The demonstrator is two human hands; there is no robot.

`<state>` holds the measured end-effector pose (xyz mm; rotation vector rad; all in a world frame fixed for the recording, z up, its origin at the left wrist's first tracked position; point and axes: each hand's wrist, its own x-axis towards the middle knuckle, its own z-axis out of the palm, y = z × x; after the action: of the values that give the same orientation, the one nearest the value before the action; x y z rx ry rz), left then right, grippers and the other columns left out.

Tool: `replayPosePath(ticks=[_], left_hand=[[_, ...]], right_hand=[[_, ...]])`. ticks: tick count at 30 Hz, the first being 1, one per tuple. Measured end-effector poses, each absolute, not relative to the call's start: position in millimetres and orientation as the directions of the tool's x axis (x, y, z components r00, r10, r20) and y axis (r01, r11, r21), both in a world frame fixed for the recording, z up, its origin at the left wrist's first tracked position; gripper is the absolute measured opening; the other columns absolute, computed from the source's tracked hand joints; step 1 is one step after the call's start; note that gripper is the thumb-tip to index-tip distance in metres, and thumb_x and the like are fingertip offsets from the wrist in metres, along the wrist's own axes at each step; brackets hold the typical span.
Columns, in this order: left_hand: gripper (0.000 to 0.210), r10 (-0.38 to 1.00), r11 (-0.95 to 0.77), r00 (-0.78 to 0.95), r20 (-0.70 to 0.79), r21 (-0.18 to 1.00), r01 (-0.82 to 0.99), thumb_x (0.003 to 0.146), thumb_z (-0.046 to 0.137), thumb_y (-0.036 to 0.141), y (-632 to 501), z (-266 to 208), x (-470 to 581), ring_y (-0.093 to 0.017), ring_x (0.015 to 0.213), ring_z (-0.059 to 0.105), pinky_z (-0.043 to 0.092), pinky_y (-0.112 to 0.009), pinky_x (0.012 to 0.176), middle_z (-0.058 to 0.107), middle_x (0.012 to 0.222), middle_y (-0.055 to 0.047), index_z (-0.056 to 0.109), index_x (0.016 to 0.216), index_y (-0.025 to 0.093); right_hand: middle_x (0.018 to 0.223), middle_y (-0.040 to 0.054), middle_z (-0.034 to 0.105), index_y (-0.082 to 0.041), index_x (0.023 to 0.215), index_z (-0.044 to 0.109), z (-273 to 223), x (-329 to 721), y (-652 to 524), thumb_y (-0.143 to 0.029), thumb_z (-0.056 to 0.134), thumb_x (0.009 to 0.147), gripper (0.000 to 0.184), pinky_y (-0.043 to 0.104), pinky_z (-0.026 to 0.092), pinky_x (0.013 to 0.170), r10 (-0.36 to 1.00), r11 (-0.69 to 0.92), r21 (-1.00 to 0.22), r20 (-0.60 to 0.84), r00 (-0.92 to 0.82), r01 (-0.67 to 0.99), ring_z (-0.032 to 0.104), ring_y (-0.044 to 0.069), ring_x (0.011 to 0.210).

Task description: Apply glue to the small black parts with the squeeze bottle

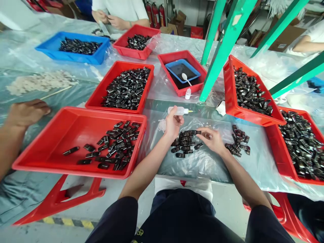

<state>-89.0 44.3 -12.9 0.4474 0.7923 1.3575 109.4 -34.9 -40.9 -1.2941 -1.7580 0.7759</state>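
My left hand (174,122) is closed around a small white squeeze bottle (178,110) whose yellowish needle tip points right. With thumb and fingertips my right hand (212,139) pinches a small glossy black part (195,132) at the upper right edge of a cluster. That cluster of black parts (186,143) lies in loose rows on the plastic-covered table, between my forearms. To the right of my right hand is a looser heap of the same black parts (238,140). Small clear bits (162,125) lie just left of my left hand.
Red bins of black parts stand left (76,121), behind (149,91) and right (280,162); another bin (229,98) rests tilted. Green posts (210,77) rise behind my hands, near a small white bottle (187,93). A co-worker's hand (27,111) is at far left.
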Motion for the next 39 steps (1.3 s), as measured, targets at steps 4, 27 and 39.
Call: replayPosePath(ticks=[4,27,39], left_hand=[[0.049,0.975,0.186,0.045,-0.218,0.69,-0.699,0.083,0.082,0.064,46,-18,-90,-0.007,0.045,0.044,0.034,-0.022,0.045,0.05,0.055,0.005,0.06,0.075,0.021],[0.044,0.972,0.209,0.074,-0.222,0.681,-0.702,0.087,0.078,0.062,43,-5,-90,-0.009,0.043,0.046,0.036,-0.025,0.043,0.049,0.052,0.005,0.056,0.075,0.025],[0.042,0.965,0.255,0.15,-0.214,0.648,-0.717,0.085,0.082,0.056,37,-10,-82,-0.006,0.042,0.045,0.036,-0.021,0.044,0.05,0.052,0.006,0.058,0.077,0.023]], right_hand=[[0.088,0.0027,0.078,-0.028,0.111,0.082,-34,91,-34,-0.05,0.07,0.1,0.027,0.032,0.051,0.072,0.91,0.402,-0.706,0.239,-0.338,0.583,0.06,0.016,0.065],[0.112,0.005,0.082,-0.024,0.113,0.079,28,219,-113,-0.036,0.075,0.097,0.019,0.033,0.048,0.077,0.98,-0.125,-0.081,-0.168,0.11,0.989,0.075,0.024,0.099],[0.126,0.0104,0.078,-0.022,0.13,0.077,5,197,-140,-0.033,0.056,0.106,0.034,0.033,0.052,0.075,0.988,0.072,0.042,-0.141,-0.066,0.996,0.074,0.027,0.111]])
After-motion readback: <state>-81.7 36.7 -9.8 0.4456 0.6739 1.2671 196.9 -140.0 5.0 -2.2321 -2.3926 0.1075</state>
